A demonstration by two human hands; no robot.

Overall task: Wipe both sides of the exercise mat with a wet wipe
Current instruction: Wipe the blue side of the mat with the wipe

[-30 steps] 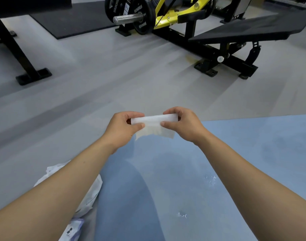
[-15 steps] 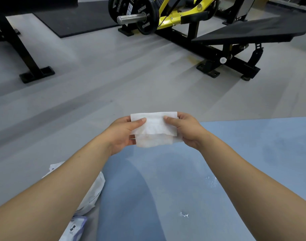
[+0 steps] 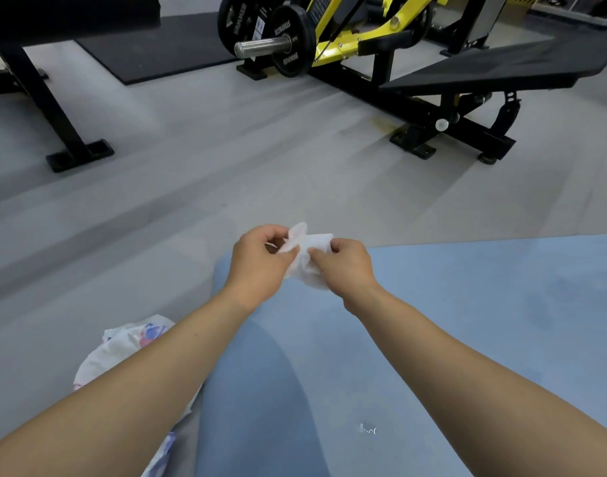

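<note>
arms – both stretched forward | left hand (image 3: 259, 261) – fingers curled, pinching | right hand (image 3: 343, 265) – fingers curled, pinching

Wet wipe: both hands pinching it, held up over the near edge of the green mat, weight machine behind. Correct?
Not quite: the mat is light blue, not green, as the head view shows. The rest holds: the left hand and right hand both pinch the wet wipe above the mat's near edge, with the weight machine behind.
</note>
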